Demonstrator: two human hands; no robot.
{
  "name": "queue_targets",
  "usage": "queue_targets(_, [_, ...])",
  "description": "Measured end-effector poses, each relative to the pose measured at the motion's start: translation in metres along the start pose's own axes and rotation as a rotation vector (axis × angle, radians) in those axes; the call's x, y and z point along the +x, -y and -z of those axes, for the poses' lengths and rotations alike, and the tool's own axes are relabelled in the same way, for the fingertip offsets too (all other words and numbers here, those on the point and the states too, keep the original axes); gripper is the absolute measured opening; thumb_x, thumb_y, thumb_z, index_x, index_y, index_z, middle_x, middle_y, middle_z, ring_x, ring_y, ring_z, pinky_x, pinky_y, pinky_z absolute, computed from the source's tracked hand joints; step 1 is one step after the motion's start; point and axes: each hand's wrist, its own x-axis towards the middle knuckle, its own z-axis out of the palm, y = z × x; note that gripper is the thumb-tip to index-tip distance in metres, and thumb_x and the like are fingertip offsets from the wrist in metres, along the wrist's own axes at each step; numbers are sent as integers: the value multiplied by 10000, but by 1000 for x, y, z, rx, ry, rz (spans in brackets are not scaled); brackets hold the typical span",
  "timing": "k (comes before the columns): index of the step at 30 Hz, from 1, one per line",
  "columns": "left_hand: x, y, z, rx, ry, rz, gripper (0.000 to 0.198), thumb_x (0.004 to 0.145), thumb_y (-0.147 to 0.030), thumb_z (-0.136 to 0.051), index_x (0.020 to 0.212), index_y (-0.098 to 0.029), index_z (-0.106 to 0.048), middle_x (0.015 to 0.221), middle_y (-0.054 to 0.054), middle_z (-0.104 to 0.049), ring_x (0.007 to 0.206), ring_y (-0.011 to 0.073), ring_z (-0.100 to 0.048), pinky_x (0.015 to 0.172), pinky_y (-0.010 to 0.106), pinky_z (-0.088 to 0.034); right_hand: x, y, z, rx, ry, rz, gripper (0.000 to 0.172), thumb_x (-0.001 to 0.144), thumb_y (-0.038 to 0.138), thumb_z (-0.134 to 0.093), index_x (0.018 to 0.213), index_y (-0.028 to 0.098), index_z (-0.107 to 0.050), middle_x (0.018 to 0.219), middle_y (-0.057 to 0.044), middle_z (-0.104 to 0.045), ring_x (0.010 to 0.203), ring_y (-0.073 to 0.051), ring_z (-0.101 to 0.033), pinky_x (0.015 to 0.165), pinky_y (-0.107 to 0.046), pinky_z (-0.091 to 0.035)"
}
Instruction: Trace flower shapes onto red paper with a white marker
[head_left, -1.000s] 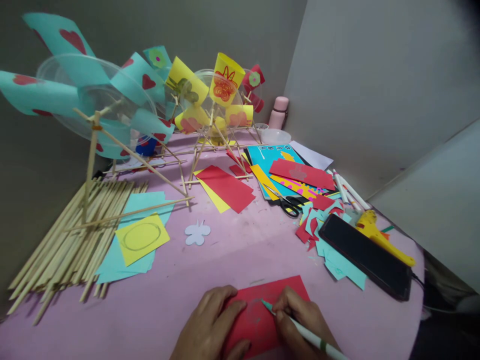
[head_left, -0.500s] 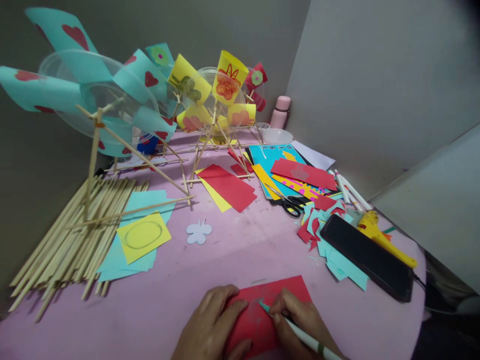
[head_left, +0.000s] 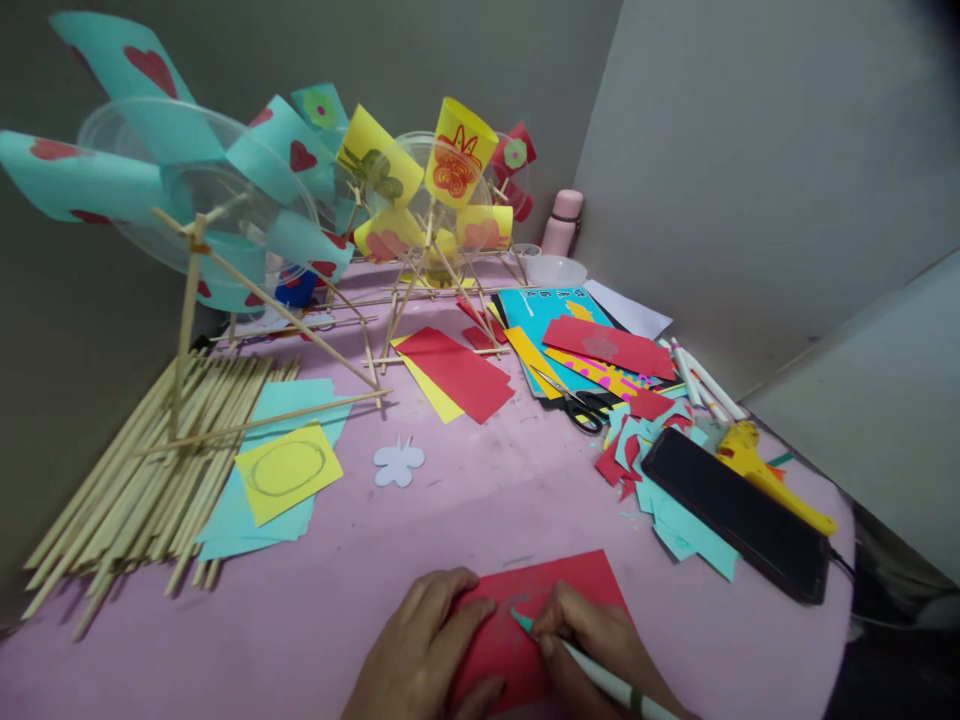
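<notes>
A sheet of red paper (head_left: 555,580) lies flat at the front of the pink table, with faint grey marks on it. My left hand (head_left: 427,640) rests on the sheet's left side, fingers stretched out and pressing it. Pinched in my right hand (head_left: 585,635) is a white marker (head_left: 607,682) with a green tip, which points at the marks on the paper. A pale butterfly cutout (head_left: 399,463) lies farther back, beyond my left hand.
Paper-bladed wheels on stick stands (head_left: 196,245) line the back. Bamboo sticks (head_left: 142,480) and a yellow sheet (head_left: 289,470) lie left. Scissors (head_left: 581,408), paper scraps (head_left: 637,440), a phone (head_left: 735,515) and a yellow glue gun (head_left: 772,480) are on the right.
The marker's tip has shifted slightly left and down on the red paper, with my right hand following. My left hand stays in place.
</notes>
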Motion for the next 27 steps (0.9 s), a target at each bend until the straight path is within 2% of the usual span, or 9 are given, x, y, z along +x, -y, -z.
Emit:
queue_targets(15, [0,1,0,13,-11,15,320,846,-331,-598,1121,-169,-571,1083,114,-614,960,205,-607,781,273,-547,0,-4,0,30,12,49,144,804,307,-413,683,229,-416,538,64,-358,465,-110,-342,449,-225,-263])
queue_targets(27, [-2,-2,3,-2,38,43,356,832,-310,-621,1151,-169,-549,1121,117,-584,993,209,-586,797,282,-540,-1,5,5,139,40,-45,121,780,295,-427,680,227,-417,501,93,-289,441,-97,-272,446,-231,-205])
